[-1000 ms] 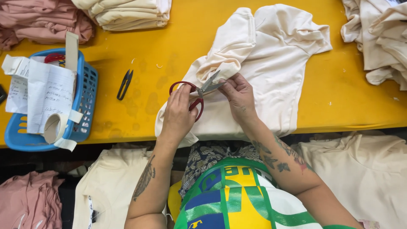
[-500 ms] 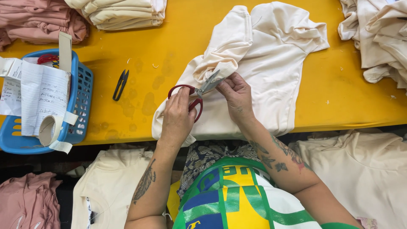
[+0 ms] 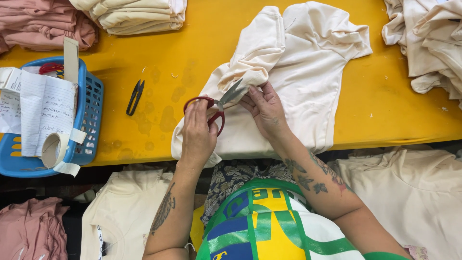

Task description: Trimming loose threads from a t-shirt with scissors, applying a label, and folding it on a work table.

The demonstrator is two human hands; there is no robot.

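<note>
Cream shirt point(image 3: 308, 72) lies on the yellow surface point(image 3: 385, 115), its bunched fold pinched by the right hand point(image 3: 265, 110) fingers. Left hand point(image 3: 198, 130) fingers grip red-handled scissors point(image 3: 216, 103), blades touching that fold.

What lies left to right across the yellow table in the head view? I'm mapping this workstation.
Blue basket → black snips → left hand holding red scissors → right hand → cream shirt → pile of cream garments.
</note>
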